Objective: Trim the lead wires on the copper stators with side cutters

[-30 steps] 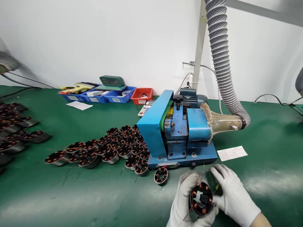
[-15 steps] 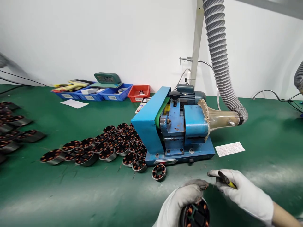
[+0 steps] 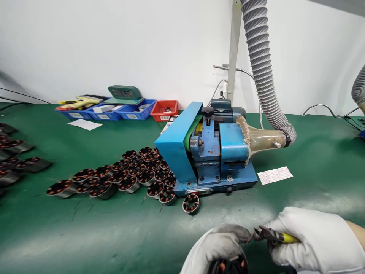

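Observation:
My left hand [image 3: 216, 247], in a white glove with grey fingertips, holds a black ring-shaped stator [image 3: 229, 265] with copper coils at the bottom edge. A thin copper wire stands out by its fingertips. My gloved right hand [image 3: 316, 241] grips yellow-handled cutters [image 3: 275, 235], whose jaws point left and are at the wire near my left fingertips. Whether the jaws touch the wire is too small to tell. The stator's lower part is cut off by the frame. A single stator [image 3: 191, 204] lies on the green table ahead of my left hand.
A blue belt machine [image 3: 208, 152] with a grey hose [image 3: 261, 64] stands mid-table. Rows of stators [image 3: 129, 183] lie left of it, more at the far left. Blue bins [image 3: 132, 114], a red bin [image 3: 164, 110] and a clock [image 3: 124, 92] are behind. A paper slip [image 3: 275, 175] lies right.
My right hand has turned the cutters so the jaws now show, pointing at the wire by my left hand. My left hand and its stator sit slightly lower and further left.

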Demonstrator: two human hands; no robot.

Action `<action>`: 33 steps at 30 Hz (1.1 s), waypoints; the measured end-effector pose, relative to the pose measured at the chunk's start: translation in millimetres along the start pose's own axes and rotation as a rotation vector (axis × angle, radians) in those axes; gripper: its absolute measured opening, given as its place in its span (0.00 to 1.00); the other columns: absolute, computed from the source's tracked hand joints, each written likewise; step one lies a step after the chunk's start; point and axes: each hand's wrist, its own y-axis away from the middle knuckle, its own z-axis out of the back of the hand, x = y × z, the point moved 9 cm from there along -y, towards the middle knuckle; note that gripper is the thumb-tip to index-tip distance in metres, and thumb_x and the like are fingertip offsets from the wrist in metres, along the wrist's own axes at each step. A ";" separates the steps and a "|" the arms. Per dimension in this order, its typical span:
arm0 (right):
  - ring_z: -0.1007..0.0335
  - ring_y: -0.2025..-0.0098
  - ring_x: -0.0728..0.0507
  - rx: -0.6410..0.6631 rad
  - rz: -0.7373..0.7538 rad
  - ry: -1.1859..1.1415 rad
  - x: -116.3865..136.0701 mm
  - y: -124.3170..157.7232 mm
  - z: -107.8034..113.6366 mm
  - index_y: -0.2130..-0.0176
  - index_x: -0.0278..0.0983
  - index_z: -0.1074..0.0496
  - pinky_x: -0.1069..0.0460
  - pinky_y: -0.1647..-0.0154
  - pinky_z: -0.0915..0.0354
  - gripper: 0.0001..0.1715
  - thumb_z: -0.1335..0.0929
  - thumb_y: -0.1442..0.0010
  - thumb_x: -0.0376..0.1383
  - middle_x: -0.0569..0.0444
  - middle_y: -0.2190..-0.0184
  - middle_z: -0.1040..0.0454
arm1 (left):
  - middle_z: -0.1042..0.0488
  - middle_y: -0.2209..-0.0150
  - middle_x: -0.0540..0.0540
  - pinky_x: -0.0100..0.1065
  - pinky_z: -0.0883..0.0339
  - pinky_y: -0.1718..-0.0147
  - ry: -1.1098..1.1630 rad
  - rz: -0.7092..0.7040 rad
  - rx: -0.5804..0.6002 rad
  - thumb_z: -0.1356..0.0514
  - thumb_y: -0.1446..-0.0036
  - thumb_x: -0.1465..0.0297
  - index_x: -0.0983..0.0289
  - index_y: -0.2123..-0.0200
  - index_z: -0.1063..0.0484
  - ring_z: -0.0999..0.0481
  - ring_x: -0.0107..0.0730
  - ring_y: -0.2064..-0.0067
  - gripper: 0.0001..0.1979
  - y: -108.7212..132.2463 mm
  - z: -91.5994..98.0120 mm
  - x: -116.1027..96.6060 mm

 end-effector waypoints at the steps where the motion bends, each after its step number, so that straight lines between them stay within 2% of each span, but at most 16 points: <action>1: 0.47 0.78 0.53 -0.001 0.000 0.000 1.8 0.3 0.2 0.71 0.39 0.34 0.59 0.81 0.53 0.03 0.35 0.45 0.33 0.65 0.80 0.41 | 0.19 0.72 0.55 0.37 0.28 0.63 0.021 -0.015 0.048 0.34 0.58 0.52 0.59 0.75 0.21 0.21 0.43 0.64 0.17 1.0 -3.6 -2.2; 3: 0.45 0.77 0.52 -0.018 0.010 0.005 6.7 0.6 2.2 0.69 0.39 0.32 0.58 0.79 0.51 0.03 0.35 0.45 0.32 0.64 0.79 0.39 | 0.20 0.69 0.56 0.38 0.29 0.62 0.063 -0.057 0.100 0.38 0.52 0.52 0.59 0.71 0.20 0.21 0.42 0.63 0.16 4.0 -9.6 -9.9; 7: 0.44 0.76 0.51 -0.073 0.012 0.053 9.1 0.1 6.4 0.69 0.39 0.32 0.57 0.78 0.51 0.02 0.35 0.44 0.34 0.63 0.78 0.38 | 0.20 0.64 0.56 0.37 0.30 0.60 0.098 -0.108 -0.036 0.39 0.46 0.59 0.58 0.68 0.21 0.22 0.39 0.62 0.11 11.7 -6.7 -25.1; 10: 0.45 0.76 0.51 -0.080 0.019 0.044 6.7 -0.5 4.8 0.69 0.39 0.31 0.57 0.79 0.52 0.03 0.34 0.44 0.36 0.63 0.78 0.39 | 0.20 0.65 0.57 0.38 0.30 0.59 0.098 -0.106 -0.043 0.38 0.47 0.60 0.59 0.69 0.22 0.22 0.41 0.61 0.10 13.5 -10.1 -28.3; 15: 0.44 0.76 0.52 -0.052 0.070 0.003 14.0 -2.2 0.0 0.68 0.40 0.29 0.58 0.77 0.49 0.04 0.34 0.44 0.33 0.63 0.78 0.37 | 0.20 0.62 0.56 0.39 0.30 0.60 0.086 -0.175 0.028 0.33 0.53 0.61 0.58 0.65 0.24 0.21 0.44 0.60 0.12 11.2 -15.0 -30.1; 17: 0.44 0.77 0.52 -0.063 0.042 0.041 14.5 -2.5 1.3 0.69 0.39 0.28 0.57 0.78 0.50 0.04 0.34 0.44 0.35 0.63 0.79 0.38 | 0.20 0.62 0.56 0.40 0.29 0.60 0.091 -0.175 0.022 0.34 0.53 0.59 0.58 0.66 0.25 0.21 0.44 0.60 0.12 12.1 -14.9 -28.9; 21: 0.45 0.78 0.51 -0.057 -0.022 0.093 10.0 -2.5 1.2 0.73 0.38 0.30 0.57 0.80 0.52 0.12 0.35 0.43 0.43 0.62 0.80 0.39 | 0.20 0.62 0.54 0.39 0.29 0.59 0.080 -0.182 0.005 0.32 0.55 0.61 0.57 0.65 0.26 0.22 0.43 0.58 0.13 15.1 -17.0 -30.9; 23: 0.46 0.79 0.52 -0.035 -0.034 0.085 7.2 -3.5 -1.8 0.74 0.38 0.32 0.57 0.81 0.53 0.15 0.36 0.42 0.45 0.63 0.81 0.40 | 0.21 0.60 0.54 0.38 0.29 0.60 0.079 -0.181 0.003 0.34 0.53 0.63 0.57 0.65 0.27 0.22 0.42 0.58 0.11 13.6 -17.5 -31.0; 26: 0.50 0.81 0.53 0.006 -0.061 0.024 1.5 -6.5 -8.6 0.77 0.38 0.36 0.57 0.82 0.54 0.16 0.36 0.42 0.43 0.64 0.83 0.44 | 0.20 0.62 0.56 0.38 0.28 0.62 0.078 -0.164 0.055 0.38 0.48 0.59 0.59 0.70 0.27 0.21 0.41 0.60 0.10 8.3 -19.8 -25.9; 28: 0.50 0.80 0.52 -0.060 -0.101 -0.018 -5.0 -8.0 -5.6 0.78 0.37 0.37 0.56 0.82 0.54 0.16 0.36 0.43 0.41 0.63 0.83 0.44 | 0.20 0.65 0.56 0.38 0.27 0.63 0.063 -0.158 0.058 0.38 0.49 0.55 0.59 0.72 0.26 0.21 0.41 0.62 0.13 6.8 -17.6 -21.8; 30: 0.45 0.79 0.51 -0.170 -0.123 -0.080 -11.0 -8.0 0.3 0.75 0.36 0.32 0.56 0.80 0.49 0.14 0.36 0.43 0.41 0.61 0.82 0.40 | 0.21 0.68 0.55 0.38 0.27 0.63 0.042 -0.154 -0.004 0.38 0.50 0.55 0.59 0.71 0.26 0.21 0.40 0.63 0.13 9.1 -10.8 -19.8; 33: 0.33 0.70 0.45 -0.312 -0.068 -0.236 -13.4 -8.0 3.2 0.60 0.36 0.28 0.53 0.68 0.36 0.18 0.39 0.40 0.44 0.53 0.70 0.27 | 0.23 0.70 0.53 0.38 0.26 0.65 0.008 -0.072 -0.140 0.39 0.46 0.61 0.56 0.59 0.28 0.22 0.35 0.69 0.12 18.2 -0.1 -18.3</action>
